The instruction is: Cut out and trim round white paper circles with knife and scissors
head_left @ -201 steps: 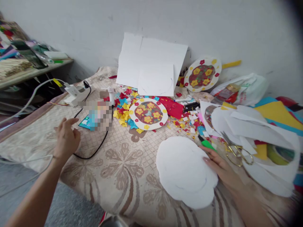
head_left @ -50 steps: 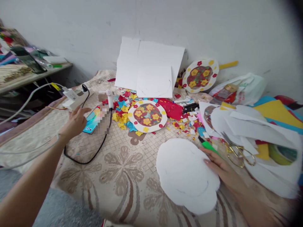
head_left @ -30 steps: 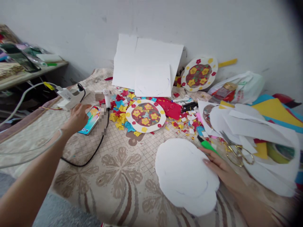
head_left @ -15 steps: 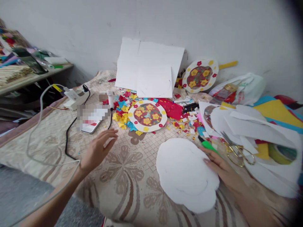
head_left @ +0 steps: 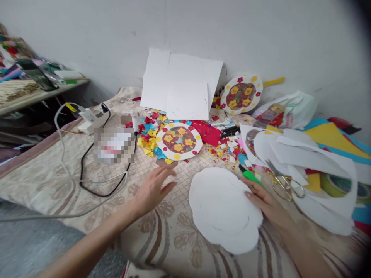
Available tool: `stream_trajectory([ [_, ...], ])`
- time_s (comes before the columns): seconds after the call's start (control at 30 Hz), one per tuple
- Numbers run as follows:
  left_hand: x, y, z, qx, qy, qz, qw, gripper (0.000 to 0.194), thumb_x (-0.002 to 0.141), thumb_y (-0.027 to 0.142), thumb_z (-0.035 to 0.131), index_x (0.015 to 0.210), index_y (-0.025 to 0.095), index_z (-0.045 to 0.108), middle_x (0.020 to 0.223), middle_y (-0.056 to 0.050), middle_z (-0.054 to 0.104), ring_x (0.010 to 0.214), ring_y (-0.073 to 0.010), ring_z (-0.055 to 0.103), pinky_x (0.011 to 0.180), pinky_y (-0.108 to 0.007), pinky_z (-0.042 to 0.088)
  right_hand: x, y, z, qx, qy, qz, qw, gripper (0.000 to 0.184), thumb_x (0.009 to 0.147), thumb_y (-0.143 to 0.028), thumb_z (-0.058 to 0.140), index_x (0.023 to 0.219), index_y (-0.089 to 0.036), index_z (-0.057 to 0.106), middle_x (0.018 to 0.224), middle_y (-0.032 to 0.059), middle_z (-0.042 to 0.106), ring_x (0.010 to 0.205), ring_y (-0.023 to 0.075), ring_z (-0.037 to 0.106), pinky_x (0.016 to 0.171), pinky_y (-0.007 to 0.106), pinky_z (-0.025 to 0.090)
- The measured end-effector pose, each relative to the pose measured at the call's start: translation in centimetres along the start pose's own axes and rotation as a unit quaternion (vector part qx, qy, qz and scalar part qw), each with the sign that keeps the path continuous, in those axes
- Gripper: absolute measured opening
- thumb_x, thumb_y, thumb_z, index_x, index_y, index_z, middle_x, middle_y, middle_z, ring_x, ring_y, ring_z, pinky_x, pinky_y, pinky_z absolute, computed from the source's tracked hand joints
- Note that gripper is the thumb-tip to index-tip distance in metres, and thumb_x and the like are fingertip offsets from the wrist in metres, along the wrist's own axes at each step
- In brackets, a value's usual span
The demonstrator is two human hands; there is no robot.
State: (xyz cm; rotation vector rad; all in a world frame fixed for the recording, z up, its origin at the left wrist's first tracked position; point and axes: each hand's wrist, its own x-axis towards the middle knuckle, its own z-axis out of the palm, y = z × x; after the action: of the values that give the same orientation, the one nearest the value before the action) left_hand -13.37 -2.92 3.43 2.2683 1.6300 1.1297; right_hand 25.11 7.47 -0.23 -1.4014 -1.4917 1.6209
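Observation:
A white scalloped card cut-out (head_left: 224, 210) with faint pencil lines lies on the patterned cloth (head_left: 139, 166) in front of me. My right hand (head_left: 262, 200) is closed on its right edge, the thumb over the top face. A green tool with a dark tip (head_left: 251, 175) shows just beyond my right fingers; whether they touch it I cannot tell. My left hand (head_left: 155, 189) is above the cloth, left of the cut-out, with nothing in it and its fingers apart. Beyond it sits a white scalloped disc decorated with flowers (head_left: 179, 141).
Gold-handled scissors (head_left: 285, 185) rest by white paper scraps (head_left: 324, 158) at the right. Coloured paper flowers (head_left: 149, 143) surround the disc. White boards (head_left: 185, 81) lean on the wall near a flower-decorated fan (head_left: 242, 94). A glue gun (head_left: 135, 121), cords and a power strip (head_left: 91, 123) lie left.
My left hand has moved right, away from the blurred phone area and towards the cut-out, and the white cord has shifted. My right hand stays at the cut-out's edge. The view has shifted slightly.

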Motion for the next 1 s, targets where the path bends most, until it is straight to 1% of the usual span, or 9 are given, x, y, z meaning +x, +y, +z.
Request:
stream_trajectory([
  [0.07,1.0,0.8,0.4,-0.030,-0.022,-0.007,0.999,0.020,0.096,0.016,0.058,0.115,0.018,0.060,0.139,-0.018,0.063,0.123,-0.0283,0.064,0.099,-0.047,0.055,-0.1,-0.2,0.1,0.002,0.003,0.002,1.000,0.062,0.085,-0.051,0.070,0.141,-0.031,0.052,0.133,0.0071,0.069,0.098,0.0258,0.073,0.070,0.031,0.057],
  [0.2,3.6,2.5,1.5,-0.083,-0.057,0.000,0.995,0.014,0.099,0.023,0.055,0.086,0.020,0.061,0.129,-0.014,0.069,0.116,-0.0270,0.068,0.098,-0.044,0.054,-0.2,-0.4,0.2,0.023,0.009,0.008,1.000,0.056,0.084,-0.049,0.071,0.135,-0.031,0.056,0.130,0.0063,0.071,0.098,0.0256,0.073,0.070,0.031,0.057],
  [0.27,5.0,3.1,2.4,-0.092,-0.068,-0.003,0.993,0.010,0.096,0.030,0.062,0.097,0.020,0.063,0.132,-0.014,0.068,0.120,-0.0289,0.065,0.101,-0.045,0.053,-0.3,-0.5,0.3,0.034,0.014,0.004,0.999,0.055,0.083,-0.050,0.072,0.133,-0.031,0.058,0.131,0.0066,0.070,0.098,0.0263,0.073,0.070,0.032,0.057],
  [0.37,6.7,3.4,4.4,-0.106,-0.083,-0.018,0.991,0.027,0.094,0.030,0.065,0.118,0.020,0.059,0.131,-0.015,0.068,0.120,-0.0298,0.065,0.100,-0.045,0.053,-0.4,-0.6,0.5,0.035,0.028,-0.006,0.999,0.057,0.082,-0.051,0.072,0.135,-0.031,0.058,0.132,0.0075,0.070,0.097,0.0272,0.073,0.069,0.033,0.057],
  [0.47,7.8,3.2,6.4,-0.124,-0.093,-0.043,0.987,0.031,0.093,0.027,0.064,0.122,0.020,0.057,0.124,-0.014,0.070,0.113,-0.0282,0.068,0.094,-0.042,0.056,-0.7,-0.9,0.7,0.044,0.042,-0.014,0.998,0.059,0.083,-0.050,0.072,0.136,-0.031,0.056,0.133,0.0079,0.069,0.095,0.0270,0.073,0.068,0.033,0.057],
  [0.57,8.1,2.9,7.5,-0.142,-0.091,-0.070,0.983,0.032,0.093,0.026,0.061,0.124,0.020,0.056,0.122,-0.014,0.070,0.109,-0.0267,0.069,0.090,-0.040,0.057,-0.9,-1.1,0.6,0.057,0.052,-0.023,0.997,0.060,0.083,-0.048,0.072,0.138,-0.032,0.054,0.133,0.0072,0.069,0.094,0.0254,0.073,0.068,0.031,0.057],
  [0.73,7.2,2.5,7.5,-0.164,-0.090,-0.110,0.976,0.031,0.092,0.028,0.059,0.122,0.020,0.059,0.116,-0.012,0.071,0.098,-0.0245,0.069,0.085,-0.039,0.056,-1.1,-1.3,0.2,0.057,0.056,-0.040,0.996,0.059,0.086,-0.048,0.070,0.140,-0.034,0.050,0.135,0.0059,0.068,0.095,0.0252,0.073,0.068,0.031,0.055],
  [0.83,6.8,2.3,7.3,-0.181,-0.092,-0.135,0.970,0.030,0.092,0.031,0.057,0.119,0.018,0.062,0.097,-0.008,0.072,0.081,-0.0208,0.066,0.073,-0.034,0.053,-1.0,-1.0,0.1,0.043,0.050,-0.043,0.997,0.062,0.086,-0.050,0.069,0.142,-0.033,0.048,0.131,0.0072,0.070,0.093,0.0264,0.073,0.069,0.033,0.056],
  [1.0,6.9,1.8,7.4,-0.222,-0.098,-0.160,0.957,0.031,0.093,0.035,0.054,0.116,0.016,0.064,0.063,0.005,0.046,0.057,-0.0128,0.047,0.053,-0.024,0.038,-0.6,-0.3,0.1,0.013,0.067,-0.041,0.997,0.059,0.086,-0.056,0.067,0.138,-0.032,0.055,0.130,0.0059,0.070,0.103,0.0287,0.070,0.075,0.035,0.056],
])
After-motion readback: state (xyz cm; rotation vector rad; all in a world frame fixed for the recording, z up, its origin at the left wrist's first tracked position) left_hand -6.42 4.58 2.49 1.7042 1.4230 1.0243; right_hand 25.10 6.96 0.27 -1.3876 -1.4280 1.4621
